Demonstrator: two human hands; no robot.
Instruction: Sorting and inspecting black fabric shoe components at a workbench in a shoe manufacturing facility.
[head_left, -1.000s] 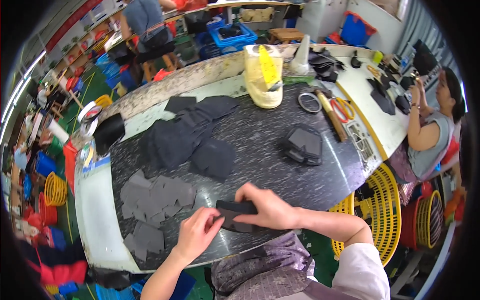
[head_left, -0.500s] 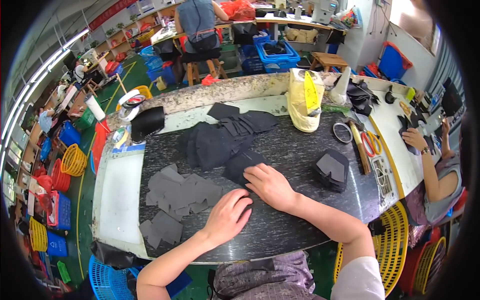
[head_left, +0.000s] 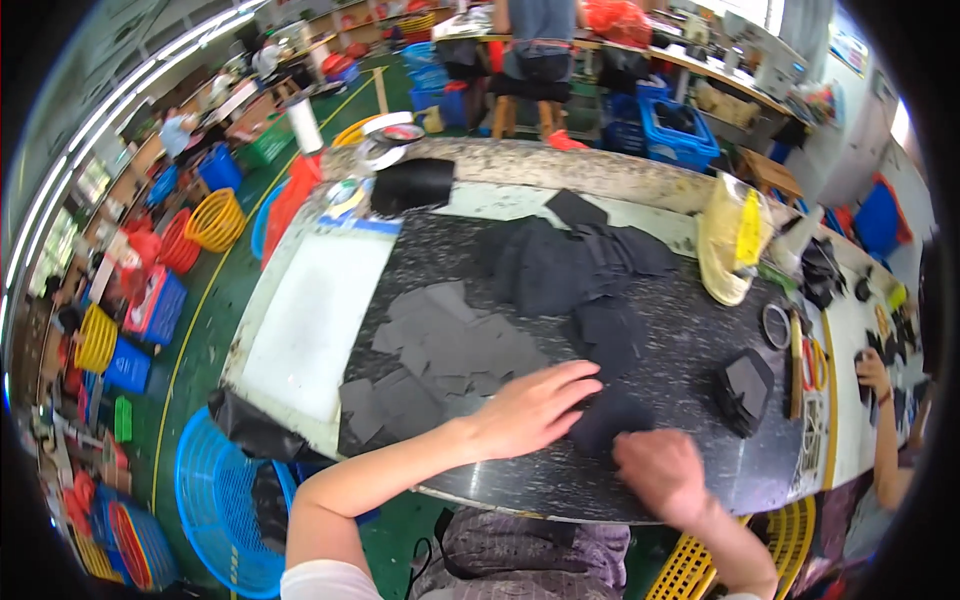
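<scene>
A black cut piece (head_left: pixel 608 424) of sheet material lies near the front of the dark work surface, between my hands. My right hand (head_left: pixel 662 475), blurred by motion, pinches its near right edge with curled fingers. My left hand (head_left: pixel 535 405) has its fingers stretched out toward that piece, over its left edge, and holds nothing. Grey cut pieces (head_left: pixel 455 340) lie in a loose heap left of my left hand. Farther back is a pile of black pieces (head_left: pixel 545 265), with more black pieces (head_left: pixel 610 335) just in front of it. A neat stack (head_left: pixel 745 390) of black pieces with a grey one on top stands to the right.
Along the right side lie a tape roll (head_left: pixel 775 326), a hammer (head_left: pixel 796 365) and scissors (head_left: pixel 818 364). A yellow-wrapped shoe form (head_left: pixel 735 240) stands at the back right. A white panel (head_left: pixel 315 320) covers the left. Baskets (head_left: pixel 225 500) flank me; a co-worker's hand (head_left: pixel 874 375) is at far right.
The view has swung left, so the table appears farther right. My right hand has drawn toward me with a black piece from the pile; my left hand has stretched its fingers out.
</scene>
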